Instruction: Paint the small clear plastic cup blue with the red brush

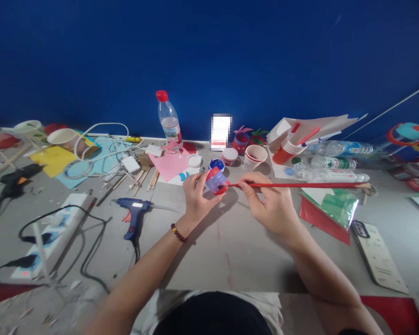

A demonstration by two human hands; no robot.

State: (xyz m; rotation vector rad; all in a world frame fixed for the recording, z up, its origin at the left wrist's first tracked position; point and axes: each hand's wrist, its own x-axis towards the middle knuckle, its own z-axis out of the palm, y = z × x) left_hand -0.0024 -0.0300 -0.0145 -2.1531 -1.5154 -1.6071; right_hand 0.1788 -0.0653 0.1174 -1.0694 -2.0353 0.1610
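Observation:
My left hand [199,197] holds a small purple cup with red ends [216,181] between thumb and fingers, tilted above the table. In my right hand [267,204] is a long, thin red-handled brush [300,185], pinched near its left end. The brush's left tip meets the cup's right side; its handle reaches far to the right. Just behind the cup stands an open jar of blue paint [217,164]. A white-lidded jar [229,156] and a paper cup [254,157] are close by, to the right of the blue jar.
Left of my hands lie a blue glue gun [135,214], a power strip [57,235] and loose cables. A plastic bottle [170,118] stands near the blue wall. On the right are a marker-filled cup [287,151], lying bottles [335,175], coloured sheets [324,218] and a phone [379,256].

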